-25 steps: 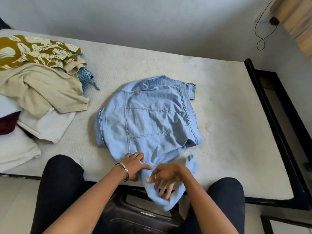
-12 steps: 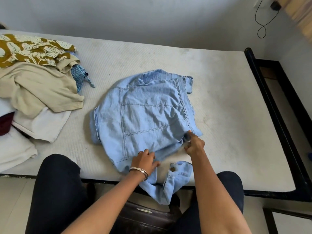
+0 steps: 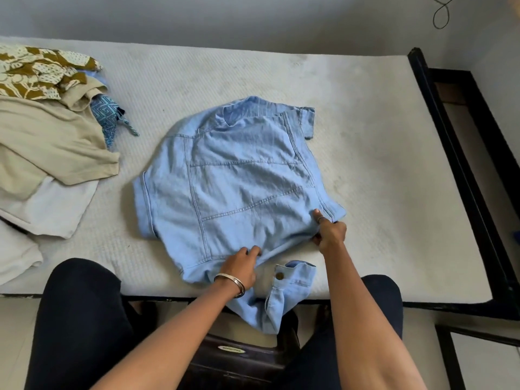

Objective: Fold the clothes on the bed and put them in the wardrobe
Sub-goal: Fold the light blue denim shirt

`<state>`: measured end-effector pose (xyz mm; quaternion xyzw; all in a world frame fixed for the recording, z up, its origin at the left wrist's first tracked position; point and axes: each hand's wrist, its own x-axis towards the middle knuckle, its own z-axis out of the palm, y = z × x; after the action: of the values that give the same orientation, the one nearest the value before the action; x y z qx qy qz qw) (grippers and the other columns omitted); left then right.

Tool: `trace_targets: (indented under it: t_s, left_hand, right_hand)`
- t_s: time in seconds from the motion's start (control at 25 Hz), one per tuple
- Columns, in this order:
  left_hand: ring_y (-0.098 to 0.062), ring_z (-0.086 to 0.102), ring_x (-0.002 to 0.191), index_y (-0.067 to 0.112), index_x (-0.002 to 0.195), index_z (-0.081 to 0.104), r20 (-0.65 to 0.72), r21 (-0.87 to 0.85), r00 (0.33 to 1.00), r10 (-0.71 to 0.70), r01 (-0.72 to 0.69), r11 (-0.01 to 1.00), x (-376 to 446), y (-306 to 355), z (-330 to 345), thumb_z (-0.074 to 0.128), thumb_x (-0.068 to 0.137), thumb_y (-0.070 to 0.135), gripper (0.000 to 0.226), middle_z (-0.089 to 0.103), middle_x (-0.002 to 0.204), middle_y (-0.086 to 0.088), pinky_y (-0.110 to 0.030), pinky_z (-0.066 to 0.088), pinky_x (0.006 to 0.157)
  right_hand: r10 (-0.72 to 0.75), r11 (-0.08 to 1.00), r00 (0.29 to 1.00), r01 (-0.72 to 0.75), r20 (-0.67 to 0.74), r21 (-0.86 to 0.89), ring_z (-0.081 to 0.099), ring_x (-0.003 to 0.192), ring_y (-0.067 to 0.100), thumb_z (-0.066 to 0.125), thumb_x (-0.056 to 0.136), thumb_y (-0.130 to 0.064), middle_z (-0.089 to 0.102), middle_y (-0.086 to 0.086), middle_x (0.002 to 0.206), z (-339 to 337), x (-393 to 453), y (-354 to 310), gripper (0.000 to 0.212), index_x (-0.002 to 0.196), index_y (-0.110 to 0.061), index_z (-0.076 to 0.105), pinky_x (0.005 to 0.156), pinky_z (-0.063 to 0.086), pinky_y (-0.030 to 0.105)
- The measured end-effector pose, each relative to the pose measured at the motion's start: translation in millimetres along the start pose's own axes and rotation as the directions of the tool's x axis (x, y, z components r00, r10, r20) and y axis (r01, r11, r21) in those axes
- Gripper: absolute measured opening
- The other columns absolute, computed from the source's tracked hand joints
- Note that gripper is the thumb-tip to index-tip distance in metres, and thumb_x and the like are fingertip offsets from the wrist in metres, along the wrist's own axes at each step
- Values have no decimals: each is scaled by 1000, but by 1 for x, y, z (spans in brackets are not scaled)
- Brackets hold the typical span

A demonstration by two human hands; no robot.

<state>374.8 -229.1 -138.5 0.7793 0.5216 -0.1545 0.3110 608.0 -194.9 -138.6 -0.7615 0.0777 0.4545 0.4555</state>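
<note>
A light blue denim jacket (image 3: pixel 239 181) lies back side up in the middle of the bed (image 3: pixel 365 142), its sleeves folded in. One cuff with a brass button hangs over the near edge. My left hand (image 3: pixel 239 267), with a metal bangle on the wrist, grips the jacket's hem near the bed's front edge. My right hand (image 3: pixel 329 232) pinches the hem's right corner, thumb on top of the fabric. No wardrobe is in view.
A pile of clothes (image 3: pixel 47 142) covers the bed's left side: a brown-and-white print, a beige garment, a blue patterned piece, white cloth. A black bed frame (image 3: pixel 461 153) runs along the right. A dark case (image 3: pixel 239 358) stands between my legs. A cable (image 3: pixel 441 12) hangs on the wall.
My right hand left the hanging cuff and moved up right to the hem corner. My left hand stayed at the hem. The jacket's lower edge is now stretched flatter between both hands.
</note>
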Motion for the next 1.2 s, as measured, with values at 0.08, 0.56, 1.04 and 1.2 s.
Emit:
trace_targets:
  t_s: [0.08, 0.56, 1.04, 1.2]
  left_hand:
    - [-35, 59, 103, 31, 149, 20, 34, -20, 999, -6, 7, 1000, -7, 0, 3, 50, 87, 8, 72, 48, 126, -15, -42, 51, 87]
    - [-40, 57, 108, 8, 102, 68, -370, -98, 903, -219, 196, 976, 18, -13, -121, 54, 83, 4, 24, 56, 112, -20, -40, 48, 93]
    - [-36, 46, 115, 27, 145, 36, -405, -190, 862, -306, 248, 950, 55, -112, -110, 82, 62, 51, 98, 44, 126, -13, -47, 46, 89]
    - [-42, 60, 103, 9, 127, 56, -468, -525, 707, -531, 262, 810, 51, -140, -92, 71, 83, 23, 49, 62, 112, -24, -46, 48, 79]
  right_hand:
    - [-15, 999, 994, 19, -113, 39, 53, 68, 18, 78, 78, -7, 58, 4, 87, 2, -3, -1, 25, 73, -10, 53, 64, 50, 31]
    - [-270, 956, 904, 293, -330, 23, 59, 86, 23, 59, 88, 1, 49, 7, 109, 56, -31, -72, 34, 118, -11, 46, 77, 56, 32]
    - [-196, 269, 693, 718, 694, -641, 58, 91, 22, 81, 70, -54, 60, 2, 100, 94, -42, 15, 68, 116, -12, 55, 80, 49, 37]
    - [-137, 132, 723, 691, 677, -711, 53, 77, 24, 76, 76, -36, 54, 2, 76, 88, -32, 32, 33, 81, -13, 53, 66, 37, 35]
